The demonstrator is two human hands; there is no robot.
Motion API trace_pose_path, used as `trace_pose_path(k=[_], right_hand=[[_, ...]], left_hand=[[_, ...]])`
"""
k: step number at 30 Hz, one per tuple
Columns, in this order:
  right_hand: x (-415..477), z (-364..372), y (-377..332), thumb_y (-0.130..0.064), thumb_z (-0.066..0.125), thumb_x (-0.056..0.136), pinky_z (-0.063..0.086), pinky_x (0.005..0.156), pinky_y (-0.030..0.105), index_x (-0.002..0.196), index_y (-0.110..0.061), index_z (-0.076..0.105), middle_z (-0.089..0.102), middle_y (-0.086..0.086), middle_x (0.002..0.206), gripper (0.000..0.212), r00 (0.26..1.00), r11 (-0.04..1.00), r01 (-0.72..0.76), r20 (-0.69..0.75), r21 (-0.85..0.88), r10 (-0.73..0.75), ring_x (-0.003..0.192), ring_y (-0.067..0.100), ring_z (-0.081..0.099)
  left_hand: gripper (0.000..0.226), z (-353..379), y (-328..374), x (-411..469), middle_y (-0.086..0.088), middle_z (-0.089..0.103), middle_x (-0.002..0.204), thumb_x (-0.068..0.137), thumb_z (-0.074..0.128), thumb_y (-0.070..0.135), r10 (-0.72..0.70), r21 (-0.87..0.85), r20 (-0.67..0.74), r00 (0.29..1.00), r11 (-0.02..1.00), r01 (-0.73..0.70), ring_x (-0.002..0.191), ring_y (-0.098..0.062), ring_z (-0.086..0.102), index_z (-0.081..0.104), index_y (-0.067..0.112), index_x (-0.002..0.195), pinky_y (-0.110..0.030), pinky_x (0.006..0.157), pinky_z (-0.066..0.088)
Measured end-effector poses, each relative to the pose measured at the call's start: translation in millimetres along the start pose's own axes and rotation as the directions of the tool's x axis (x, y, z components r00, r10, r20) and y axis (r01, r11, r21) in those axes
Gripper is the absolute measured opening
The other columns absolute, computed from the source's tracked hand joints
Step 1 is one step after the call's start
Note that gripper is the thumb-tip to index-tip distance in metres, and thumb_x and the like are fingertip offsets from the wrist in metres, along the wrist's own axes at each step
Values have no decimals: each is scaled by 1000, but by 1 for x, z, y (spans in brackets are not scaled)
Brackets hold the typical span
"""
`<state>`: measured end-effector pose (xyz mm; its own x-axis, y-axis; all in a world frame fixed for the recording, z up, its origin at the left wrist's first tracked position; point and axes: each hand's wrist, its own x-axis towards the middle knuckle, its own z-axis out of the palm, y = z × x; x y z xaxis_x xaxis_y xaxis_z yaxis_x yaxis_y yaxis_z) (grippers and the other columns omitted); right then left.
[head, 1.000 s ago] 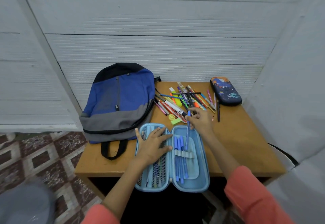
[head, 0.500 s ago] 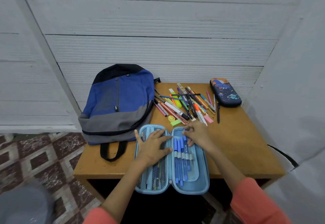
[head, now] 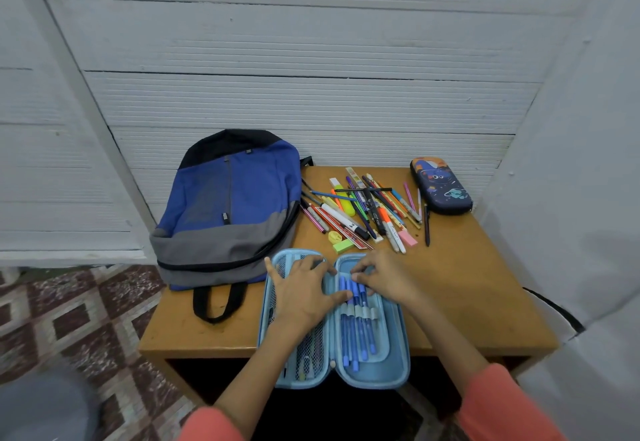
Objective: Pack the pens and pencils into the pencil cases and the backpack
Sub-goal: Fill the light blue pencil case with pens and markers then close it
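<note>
As my flat left hand [head: 301, 297] presses the open light-blue pencil case [head: 398, 354], my right hand [head: 388, 278] curls over its strapped blue pens [head: 358, 333]; I cannot tell whether it pinches one.

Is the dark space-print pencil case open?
No, the dark pencil case lies closed at the far right corner of the table.
</note>
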<state>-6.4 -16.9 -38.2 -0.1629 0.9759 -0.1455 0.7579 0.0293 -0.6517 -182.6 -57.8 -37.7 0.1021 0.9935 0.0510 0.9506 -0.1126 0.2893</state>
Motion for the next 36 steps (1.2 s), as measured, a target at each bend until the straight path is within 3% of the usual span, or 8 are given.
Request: trace_pose_path(k=[8, 12, 14, 17, 19, 26, 30, 36], right_hand=[[1, 1, 3, -19, 69, 89, 60, 69, 34, 94, -18, 70, 70, -2, 84, 5, 999, 999, -13, 32, 29, 12, 65, 15, 69], [5, -9, -1, -16, 67, 90, 52, 51, 21, 90, -13, 69, 65, -2, 72, 4, 993, 998, -34, 111, 48, 28, 55, 10, 61], [16, -19, -5, -19, 65, 91, 48, 50, 21, 87, -14, 71, 64, -2, 70, 9, 1000, 1000, -15, 18, 12, 15, 55, 8, 57], [43, -31, -8, -22, 61, 93, 50, 68, 28, 96, -17, 74, 71, -2, 91, 13, 967, 994, -56, -254, -91, 32, 78, 13, 61], [61, -32, -9, -20, 59, 93, 49, 71, 30, 101, -17, 73, 71, 2, 99, 16, 942, 988, -101, -331, -114, 58, 88, 17, 62], [88, -22, -7, -24, 58, 95, 41, 73, 29, 105, -21, 74, 71, 2, 105, 18, 930, 936, -213, -352, -279, 107, 97, 21, 63], [92, -16, -8, -30, 66, 90, 40, 67, 27, 100, -22, 76, 72, 2, 95, 16, 931, 914, -244, -343, -324, 127, 86, 20, 64], [94, -20, -5, -28, 70, 87, 44, 62, 30, 84, -15, 72, 67, 1, 98, 14, 829, 992, -112, -545, 56, 125, 78, 17, 60]], left_hand=[[51, 1, 4, -1, 19, 44, 136, 80, 45, 74, -5, 7, -44, 999, 1000, 6, 130, -3, 38, 56, 41, 117, -66, 109, -14], [51, 2, 3, -1, 19, 44, 134, 81, 41, 76, 9, 9, -36, 999, 1000, -9, 130, -4, 39, 55, 41, 116, -66, 108, -15], [53, 2, 0, -1, 19, 45, 134, 82, 36, 78, 24, -24, -33, 999, 999, -24, 130, -4, 39, 56, 42, 115, -66, 107, -17], [52, 1, -4, 1, 21, 46, 132, 86, 31, 76, 34, -88, -24, 999, 996, -36, 128, -2, 41, 59, 42, 113, -65, 106, -17], [47, 0, -7, 2, 22, 48, 128, 88, 32, 72, 44, -108, -17, 999, 993, -46, 125, -2, 44, 59, 43, 113, -65, 107, -18], [40, -3, -15, 2, 20, 44, 138, 92, 40, 62, 81, -112, 44, 996, 991, -75, 133, -3, 36, 56, 43, 123, -67, 108, -16], [39, -2, -17, 3, 18, 43, 141, 92, 43, 60, 93, -115, 50, 994, 990, -86, 135, -4, 34, 55, 43, 125, -67, 108, -14], [36, -1, -18, 3, 19, 43, 141, 92, 46, 55, 92, -119, 40, 995, 989, -87, 135, -3, 33, 55, 44, 125, -66, 109, -14]])
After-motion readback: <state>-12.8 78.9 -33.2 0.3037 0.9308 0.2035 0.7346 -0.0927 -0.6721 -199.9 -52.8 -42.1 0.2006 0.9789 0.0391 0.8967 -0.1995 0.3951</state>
